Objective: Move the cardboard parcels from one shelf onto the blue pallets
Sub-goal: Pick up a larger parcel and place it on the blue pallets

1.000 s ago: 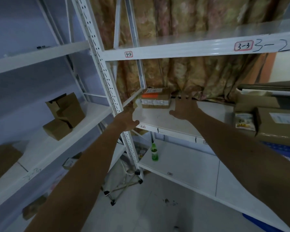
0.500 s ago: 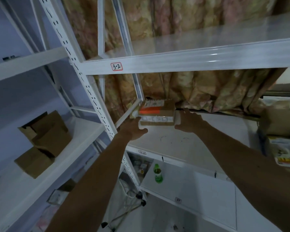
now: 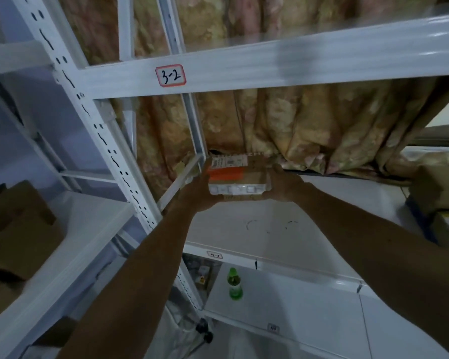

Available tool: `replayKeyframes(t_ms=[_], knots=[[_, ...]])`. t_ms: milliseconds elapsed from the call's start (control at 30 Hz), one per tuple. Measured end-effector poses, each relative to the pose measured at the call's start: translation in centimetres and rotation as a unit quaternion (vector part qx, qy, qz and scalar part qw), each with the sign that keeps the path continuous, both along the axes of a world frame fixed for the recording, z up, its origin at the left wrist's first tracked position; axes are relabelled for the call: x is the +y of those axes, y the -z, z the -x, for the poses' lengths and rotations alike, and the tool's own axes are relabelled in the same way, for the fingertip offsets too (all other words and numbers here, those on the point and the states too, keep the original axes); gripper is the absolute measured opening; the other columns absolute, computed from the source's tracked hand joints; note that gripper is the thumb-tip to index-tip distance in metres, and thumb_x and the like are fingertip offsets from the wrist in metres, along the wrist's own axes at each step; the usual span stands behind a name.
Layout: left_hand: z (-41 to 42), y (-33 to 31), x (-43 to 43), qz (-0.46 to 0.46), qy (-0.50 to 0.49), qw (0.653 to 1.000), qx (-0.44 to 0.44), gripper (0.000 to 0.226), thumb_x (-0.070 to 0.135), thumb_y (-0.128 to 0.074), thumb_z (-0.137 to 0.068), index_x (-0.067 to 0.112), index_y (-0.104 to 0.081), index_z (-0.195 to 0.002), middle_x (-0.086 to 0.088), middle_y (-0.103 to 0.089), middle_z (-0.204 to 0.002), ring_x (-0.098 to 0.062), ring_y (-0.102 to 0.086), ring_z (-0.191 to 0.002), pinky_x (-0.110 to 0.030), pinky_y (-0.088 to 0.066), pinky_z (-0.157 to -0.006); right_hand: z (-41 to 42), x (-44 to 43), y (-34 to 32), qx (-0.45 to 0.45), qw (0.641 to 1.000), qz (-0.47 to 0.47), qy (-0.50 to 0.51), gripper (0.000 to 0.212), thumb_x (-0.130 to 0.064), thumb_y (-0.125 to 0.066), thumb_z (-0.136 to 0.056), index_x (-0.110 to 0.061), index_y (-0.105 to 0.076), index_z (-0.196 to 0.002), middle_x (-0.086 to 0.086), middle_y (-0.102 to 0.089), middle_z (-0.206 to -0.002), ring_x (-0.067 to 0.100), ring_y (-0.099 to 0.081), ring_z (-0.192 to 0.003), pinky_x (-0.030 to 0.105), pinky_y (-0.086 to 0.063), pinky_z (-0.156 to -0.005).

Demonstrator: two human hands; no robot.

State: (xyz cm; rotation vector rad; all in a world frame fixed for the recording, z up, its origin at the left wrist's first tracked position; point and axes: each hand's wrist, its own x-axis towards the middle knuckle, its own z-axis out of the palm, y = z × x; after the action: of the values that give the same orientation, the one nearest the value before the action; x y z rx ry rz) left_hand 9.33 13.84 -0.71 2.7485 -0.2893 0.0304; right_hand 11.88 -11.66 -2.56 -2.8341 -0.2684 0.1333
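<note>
A small flat cardboard parcel [image 3: 237,176] with an orange label and a white taped front sits at the back left corner of the white middle shelf [image 3: 270,229]. My left hand [image 3: 196,194] grips its left end and my right hand [image 3: 283,186] grips its right end. More cardboard parcels [image 3: 441,193] are stacked at the far right edge, with a strip of blue [image 3: 420,221] below them. No full pallet is visible.
A white perforated upright [image 3: 106,151] stands just left of my left arm. The shelf beam labelled 3-2 [image 3: 170,75] runs overhead. Open cardboard boxes [image 3: 16,229] lie on the left rack. A green bottle [image 3: 235,283] stands on the lower shelf. A patterned curtain hangs behind.
The view has moved closer to the shelf. Both hands reached forward from beside the parcel and closed onto its two ends.
</note>
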Motion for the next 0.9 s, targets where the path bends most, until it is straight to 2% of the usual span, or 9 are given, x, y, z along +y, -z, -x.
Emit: replayKeyframes(t_ms=[100,200,300,400,467,533,633,733,900], knots=[[-4.1,2.8,2.0,-0.004,-0.027,1.000,-0.004,0.114,0.092,-0.053,-0.060,0.044,-0.014,-0.156,-0.004,-0.048,-0.152,-0.031,-0.050,-0.135,-0.053,-0.046,-0.106,-1.7,0.5,0.9,-0.011,0.999,0.028,0.014,0.105,-0.058,-0.068,-0.082,-0.020,-0.006,-0.158,0.008,-0.011,-0.163,0.035,-0.039,-0.136,0.040,-0.043,-0.102],[-6.9,3.7,2.9,-0.011,-0.029,0.999,-0.009,0.112,0.081,-0.060,-0.066,0.041,-0.010,-0.158,-0.008,-0.046,-0.153,-0.032,-0.054,-0.131,-0.053,-0.049,-0.103,-3.7,1.2,1.2,-0.015,0.999,0.011,0.040,0.112,-0.052,-0.071,-0.081,-0.022,0.005,-0.158,0.009,-0.002,-0.165,0.037,-0.038,-0.138,0.043,-0.045,-0.103],[-8.8,3.9,2.9,-0.052,-0.024,0.998,-0.038,0.116,0.082,-0.056,-0.064,0.039,-0.005,-0.158,-0.012,-0.039,-0.157,-0.038,-0.046,-0.136,-0.055,-0.043,-0.108,-5.1,2.4,1.2,-0.026,0.998,-0.003,0.051,0.107,-0.049,-0.071,-0.082,-0.026,0.002,-0.157,0.006,0.004,-0.164,0.036,-0.026,-0.145,0.044,-0.037,-0.110],[-10.5,5.7,3.4,-0.074,-0.036,0.996,-0.032,0.125,0.083,-0.063,-0.064,0.040,0.009,-0.158,-0.018,-0.018,-0.164,-0.045,-0.030,-0.145,-0.057,-0.031,-0.114,-6.5,3.6,2.5,-0.046,0.997,-0.030,0.055,0.109,-0.041,-0.077,-0.080,-0.024,0.000,-0.156,0.005,0.004,-0.163,0.041,-0.036,-0.137,0.046,-0.039,-0.107],[-11.5,6.5,3.5,-0.061,-0.017,0.998,-0.030,0.131,0.074,-0.074,-0.068,0.034,0.012,-0.159,-0.019,-0.003,-0.166,-0.043,-0.019,-0.149,-0.056,-0.025,-0.117,-7.7,4.0,4.0,-0.054,0.997,-0.014,0.047,0.121,-0.046,-0.080,-0.076,-0.023,0.009,-0.155,0.005,0.011,-0.162,0.044,-0.042,-0.133,0.050,-0.042,-0.104],[-13.3,7.1,3.3,-0.037,0.012,0.999,-0.026,0.139,0.070,-0.080,-0.064,0.028,0.012,-0.159,-0.018,0.003,-0.166,-0.042,-0.017,-0.150,-0.057,-0.027,-0.119,-9.0,4.3,4.9,-0.057,0.997,0.006,0.045,0.126,-0.051,-0.081,-0.072,-0.024,0.011,-0.153,0.008,0.011,-0.162,0.044,-0.046,-0.129,0.050,-0.045,-0.100],[-14.9,7.1,2.9,0.012,0.017,1.000,0.008,0.149,0.070,-0.086,-0.050,0.028,0.008,-0.158,-0.012,-0.007,-0.166,-0.039,-0.027,-0.147,-0.054,-0.036,-0.114,-10.8,4.6,4.8,-0.072,0.997,0.023,0.033,0.131,-0.053,-0.085,-0.062,-0.025,0.004,-0.153,0.008,-0.001,-0.160,0.040,-0.046,-0.129,0.047,-0.047,-0.098],[-15.5,7.2,2.7,0.017,0.024,0.999,0.014,0.143,0.068,-0.088,-0.051,0.024,-0.001,-0.156,-0.010,-0.024,-0.158,-0.035,-0.041,-0.138,-0.048,-0.044,-0.109,-11.5,4.2,4.5,-0.059,0.997,0.034,0.021,0.132,-0.053,-0.087,-0.058,-0.026,-0.001,-0.155,0.006,-0.007,-0.159,0.037,-0.046,-0.128,0.045,-0.047,-0.096],[-18.0,8.9,3.4,0.047,0.006,0.999,0.014,0.154,0.085,-0.078,-0.029,0.036,-0.003,-0.154,-0.010,-0.040,-0.154,-0.034,-0.049,-0.134,-0.053,-0.048,-0.104,-11.6,4.1,4.7,-0.077,0.997,0.017,-0.002,0.127,-0.053,-0.089,-0.057,-0.026,-0.011,-0.153,0.007,-0.013,-0.156,0.038,-0.050,-0.124,0.044,-0.047,-0.094]])
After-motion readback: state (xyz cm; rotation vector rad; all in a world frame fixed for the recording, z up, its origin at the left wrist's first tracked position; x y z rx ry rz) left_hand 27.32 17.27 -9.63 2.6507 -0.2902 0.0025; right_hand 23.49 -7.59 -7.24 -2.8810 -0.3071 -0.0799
